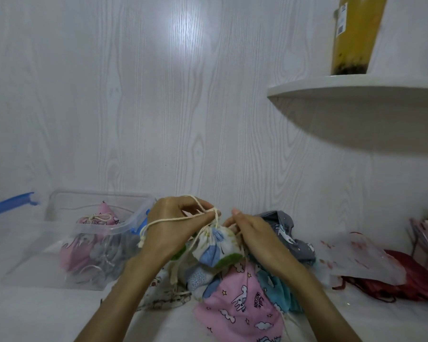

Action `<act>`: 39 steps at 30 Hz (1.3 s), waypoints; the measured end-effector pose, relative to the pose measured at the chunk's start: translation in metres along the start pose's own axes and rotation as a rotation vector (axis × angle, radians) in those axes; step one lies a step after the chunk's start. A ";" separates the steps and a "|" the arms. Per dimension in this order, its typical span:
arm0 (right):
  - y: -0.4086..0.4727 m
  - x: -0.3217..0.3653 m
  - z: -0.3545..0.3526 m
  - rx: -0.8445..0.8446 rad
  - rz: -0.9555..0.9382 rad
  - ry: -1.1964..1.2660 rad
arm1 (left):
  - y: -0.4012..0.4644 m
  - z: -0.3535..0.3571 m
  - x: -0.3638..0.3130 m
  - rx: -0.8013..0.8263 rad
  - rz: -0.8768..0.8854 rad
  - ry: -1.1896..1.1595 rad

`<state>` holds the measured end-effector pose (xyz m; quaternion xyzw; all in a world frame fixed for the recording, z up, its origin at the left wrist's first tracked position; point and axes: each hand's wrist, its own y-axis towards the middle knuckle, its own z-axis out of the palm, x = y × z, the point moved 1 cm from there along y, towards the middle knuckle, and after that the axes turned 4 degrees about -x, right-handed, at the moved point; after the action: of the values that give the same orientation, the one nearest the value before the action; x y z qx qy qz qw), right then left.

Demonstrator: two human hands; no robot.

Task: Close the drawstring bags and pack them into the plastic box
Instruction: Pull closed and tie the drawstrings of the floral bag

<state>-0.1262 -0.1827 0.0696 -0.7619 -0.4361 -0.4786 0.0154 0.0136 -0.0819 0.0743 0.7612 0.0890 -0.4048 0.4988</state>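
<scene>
Centrally, near the table's front edge, both hands work one small drawstring bag [216, 245] with blue and green patches, held above a heap of loose bags [242, 292]. The left hand [173, 223] pinches the cream cord [183, 218], which loops across its back and hangs off the wrist side; the right hand [252, 233] has its fingers curled at the bag's gathered neck, gripping it there. Toward the left edge stands the clear plastic box [97, 228], open, holding a pink tied bag [101, 218] on top of grey and pink ones; its blue-clipped lid [13, 203] lies behind it by the wall. Bare white tabletop [47, 317] shows in front of the box. Toward the right edge lie a translucent plastic sheet [363, 257] and red fabric [418, 280]. A wall shelf [356, 87] overhangs the right side, carrying a yellow drink cup [353, 35].
</scene>
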 end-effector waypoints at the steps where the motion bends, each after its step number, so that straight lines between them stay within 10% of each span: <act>1: 0.002 -0.002 0.000 -0.010 0.050 0.055 | 0.000 -0.001 0.001 -0.024 0.019 0.043; 9: 0.001 -0.001 0.002 0.132 0.272 0.624 | 0.002 0.001 0.002 0.132 0.014 -0.036; 30: -0.004 -0.005 -0.013 0.206 0.206 0.689 | 0.001 0.003 -0.014 0.330 0.045 -0.202; 39: -0.007 0.007 -0.037 -0.141 -0.132 -0.135 | 0.006 -0.003 -0.005 0.363 -0.004 -0.033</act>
<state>-0.1559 -0.1905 0.0920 -0.7612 -0.4509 -0.4554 -0.0992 0.0153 -0.0814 0.0821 0.8318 0.0080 -0.4275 0.3540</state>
